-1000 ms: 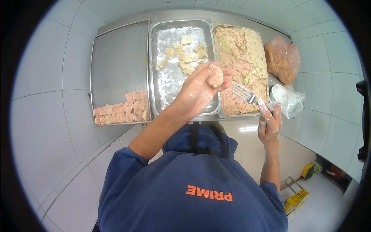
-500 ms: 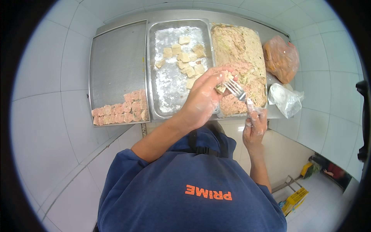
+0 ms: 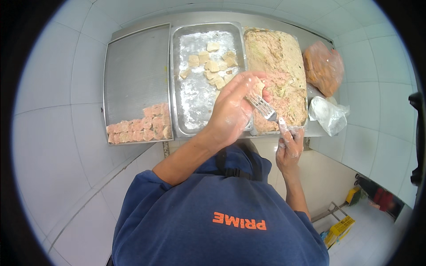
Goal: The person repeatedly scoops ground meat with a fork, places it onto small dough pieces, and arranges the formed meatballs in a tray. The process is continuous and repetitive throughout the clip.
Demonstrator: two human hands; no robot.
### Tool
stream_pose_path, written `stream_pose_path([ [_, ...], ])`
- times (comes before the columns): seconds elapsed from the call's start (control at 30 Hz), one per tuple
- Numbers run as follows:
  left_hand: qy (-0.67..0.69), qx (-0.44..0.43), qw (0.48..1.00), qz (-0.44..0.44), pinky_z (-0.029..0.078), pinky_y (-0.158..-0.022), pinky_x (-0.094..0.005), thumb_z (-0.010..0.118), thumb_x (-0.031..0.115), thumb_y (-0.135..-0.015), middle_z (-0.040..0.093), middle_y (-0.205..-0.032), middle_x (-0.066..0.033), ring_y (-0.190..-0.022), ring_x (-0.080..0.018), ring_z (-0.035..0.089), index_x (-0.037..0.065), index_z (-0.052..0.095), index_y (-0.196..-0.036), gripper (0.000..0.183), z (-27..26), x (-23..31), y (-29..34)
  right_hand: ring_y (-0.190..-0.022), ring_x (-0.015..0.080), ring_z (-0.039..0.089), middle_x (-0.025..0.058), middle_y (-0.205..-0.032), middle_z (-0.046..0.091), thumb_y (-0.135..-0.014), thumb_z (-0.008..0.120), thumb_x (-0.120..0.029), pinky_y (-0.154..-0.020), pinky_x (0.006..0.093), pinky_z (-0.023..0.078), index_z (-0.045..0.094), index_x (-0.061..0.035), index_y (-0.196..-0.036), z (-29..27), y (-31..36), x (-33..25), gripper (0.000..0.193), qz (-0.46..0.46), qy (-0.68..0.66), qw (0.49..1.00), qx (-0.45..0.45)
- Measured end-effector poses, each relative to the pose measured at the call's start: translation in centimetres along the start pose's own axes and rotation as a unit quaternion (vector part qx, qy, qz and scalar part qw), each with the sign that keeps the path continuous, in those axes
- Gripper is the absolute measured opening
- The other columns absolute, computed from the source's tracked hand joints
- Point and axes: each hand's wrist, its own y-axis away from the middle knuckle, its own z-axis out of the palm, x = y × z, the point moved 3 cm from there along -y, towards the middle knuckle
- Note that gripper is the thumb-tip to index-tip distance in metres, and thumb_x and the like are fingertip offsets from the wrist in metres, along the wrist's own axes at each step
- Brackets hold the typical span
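Note:
My left hand (image 3: 231,106) is cupped, its fingers curled around a small pale tofu-like piece (image 3: 258,85). In my right hand (image 3: 290,148) is a metal fork (image 3: 265,109), gripped by its handle with the index finger laid along it. The fork's tines press pinkish filling against the piece. Both hands are smeared with white flour and filling. Beneath and beyond them lies a tray heaped with ground meat filling (image 3: 279,57). To its left, several pale square pieces (image 3: 212,66) lie in a floured metal tray (image 3: 188,106); my left hand hides some of them.
At the far left, a metal tray (image 3: 135,71) holds rows of pink filled pieces (image 3: 142,129) along its near edge. An orange-brown plastic bag (image 3: 323,68) and a white plastic bag (image 3: 329,114) lie right of the filling. Tiled walls surround the bench. A yellow crate (image 3: 339,230) stands lower right.
The fork has moved a little left and its tines now lie lower against the piece. My left hand has shifted slightly left and turned around the piece.

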Motion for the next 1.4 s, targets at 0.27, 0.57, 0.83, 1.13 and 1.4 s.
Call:
stream_pose_path([
  [0.27,-0.059,0.015,0.998,-0.001,0.053,-0.091,-0.0349,0.039,0.036,-0.116,0.062,-0.106,-0.0090,-0.096,-0.0163,0.060,0.002,0.059,-0.128,0.041,0.0,-0.2,-0.1,-0.084,0.0278,0.047,0.0098,-0.089,0.049,-0.076,0.064,0.014,-0.078,0.0374,0.041,0.075,-0.0107,-0.133,0.1,-0.5,0.4,0.063,-0.007,-0.001,1.000,-0.025],
  [0.57,-0.285,-0.069,0.956,-0.022,0.051,-0.064,-0.0281,0.031,0.047,-0.116,0.064,-0.089,-0.0068,-0.073,-0.0118,0.058,0.004,0.066,-0.103,0.057,-0.7,1.2,-1.1,-0.081,0.0286,0.049,0.0096,-0.090,0.050,-0.077,0.068,0.008,-0.079,0.0412,0.042,0.077,-0.0136,-0.128,-2.4,-2.7,1.3,0.056,-0.081,0.054,0.994,-0.045],
  [0.83,-0.444,-0.085,0.889,-0.071,0.046,-0.057,-0.0263,0.028,0.056,-0.114,0.064,-0.080,-0.0073,-0.053,-0.0107,0.049,0.002,0.070,-0.101,0.070,-1.4,3.3,-1.1,-0.082,0.0300,0.050,0.0108,-0.092,0.052,-0.081,0.070,0.002,-0.076,0.0409,0.042,0.078,-0.0147,-0.126,-4.0,-3.9,1.8,0.049,-0.111,0.052,0.989,-0.078],
  [1.13,-0.458,-0.087,0.869,-0.163,0.052,-0.069,-0.0318,0.034,0.052,-0.114,0.067,-0.091,-0.0082,-0.063,-0.0148,0.054,0.002,0.068,-0.113,0.061,-2.5,3.4,-1.2,-0.082,0.0295,0.049,0.0111,-0.089,0.049,-0.079,0.069,0.005,-0.074,0.0392,0.043,0.077,-0.0132,-0.127,-5.1,-6.1,2.8,0.052,-0.105,0.057,0.987,-0.103],
  [1.4,-0.134,0.100,0.985,-0.035,0.052,-0.100,-0.0348,0.059,0.020,-0.107,0.064,-0.129,-0.0116,-0.114,-0.0209,0.062,-0.002,0.052,-0.139,0.039,-5.4,0.5,-1.2,-0.082,0.0259,0.051,0.0114,-0.090,0.050,-0.083,0.062,0.012,-0.072,0.0366,0.045,0.073,-0.0053,-0.132,-4.0,-5.0,2.7,0.053,-0.067,0.019,0.992,-0.101],
])
